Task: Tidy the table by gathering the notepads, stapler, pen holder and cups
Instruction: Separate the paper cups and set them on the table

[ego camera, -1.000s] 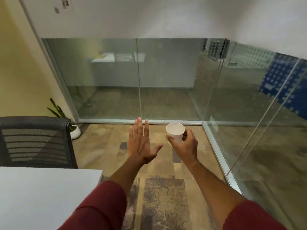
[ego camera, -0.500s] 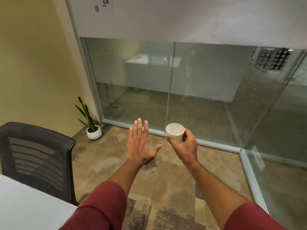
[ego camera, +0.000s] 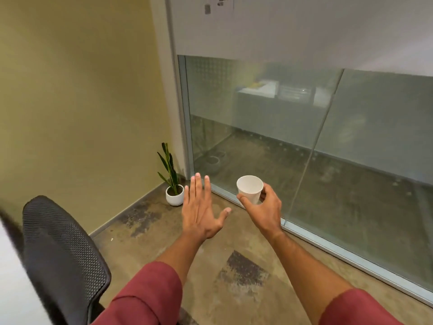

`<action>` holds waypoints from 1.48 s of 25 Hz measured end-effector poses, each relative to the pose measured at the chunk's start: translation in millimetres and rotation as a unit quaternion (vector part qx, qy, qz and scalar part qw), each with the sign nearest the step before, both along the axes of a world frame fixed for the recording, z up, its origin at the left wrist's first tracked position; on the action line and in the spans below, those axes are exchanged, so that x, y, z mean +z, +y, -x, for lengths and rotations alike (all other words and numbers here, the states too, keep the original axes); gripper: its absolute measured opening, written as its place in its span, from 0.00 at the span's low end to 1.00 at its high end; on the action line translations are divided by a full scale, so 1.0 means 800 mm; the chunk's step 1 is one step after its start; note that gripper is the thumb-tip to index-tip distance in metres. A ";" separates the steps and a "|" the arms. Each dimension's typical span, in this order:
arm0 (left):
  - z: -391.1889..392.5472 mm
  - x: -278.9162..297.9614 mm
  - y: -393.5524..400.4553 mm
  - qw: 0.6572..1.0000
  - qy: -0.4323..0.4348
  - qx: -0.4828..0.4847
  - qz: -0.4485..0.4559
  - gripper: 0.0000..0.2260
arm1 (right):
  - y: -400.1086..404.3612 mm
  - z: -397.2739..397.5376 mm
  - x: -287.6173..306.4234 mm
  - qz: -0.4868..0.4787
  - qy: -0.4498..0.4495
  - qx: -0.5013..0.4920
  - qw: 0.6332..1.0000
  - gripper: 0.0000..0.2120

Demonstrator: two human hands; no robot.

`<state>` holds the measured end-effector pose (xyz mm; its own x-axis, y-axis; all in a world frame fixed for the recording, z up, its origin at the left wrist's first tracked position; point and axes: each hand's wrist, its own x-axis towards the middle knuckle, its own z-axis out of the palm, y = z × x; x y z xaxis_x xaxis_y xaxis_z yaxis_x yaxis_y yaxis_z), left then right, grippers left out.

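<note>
Cup (ego camera: 249, 188) upright in your right hand (ego camera: 262, 211), fingers wrapped round it, out front over floor. Left hand (ego camera: 200, 211) flat, empty, just beside. Counter (ego camera: 14, 289) lies far left: swing cup leftward.

Plant (ego camera: 172, 181): my landmark, a spiky green plant in a white pot on the floor (ego camera: 210, 273), in the corner. Left of it, the olive wall (ego camera: 77, 95). Just right of it, the glass partition (ego camera: 304, 141), a white panel (ego camera: 304, 26) above. Below-left of it, nearer me, a black mesh chair (ego camera: 63, 256); a white table (ego camera: 14, 289) edge beyond that.
</note>
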<state>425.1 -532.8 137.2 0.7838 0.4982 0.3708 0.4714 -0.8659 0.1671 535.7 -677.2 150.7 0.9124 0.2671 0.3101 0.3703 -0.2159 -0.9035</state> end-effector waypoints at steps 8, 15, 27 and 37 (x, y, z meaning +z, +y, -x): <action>-0.109 -0.015 0.173 0.988 0.015 0.153 0.007 0.47 | 0.228 -0.155 -0.012 -0.014 0.017 0.171 0.985 0.31; -0.132 -0.013 0.302 0.955 0.009 0.295 0.017 0.47 | 0.419 -0.205 -0.007 0.011 0.017 0.320 0.947 0.31; -0.034 -0.035 0.576 0.874 0.021 0.485 0.036 0.47 | 0.773 -0.118 -0.031 0.023 -0.012 0.485 0.874 0.30; 0.124 -0.032 0.708 0.770 0.039 0.636 0.040 0.47 | 0.987 0.066 -0.032 0.022 0.003 0.629 0.777 0.29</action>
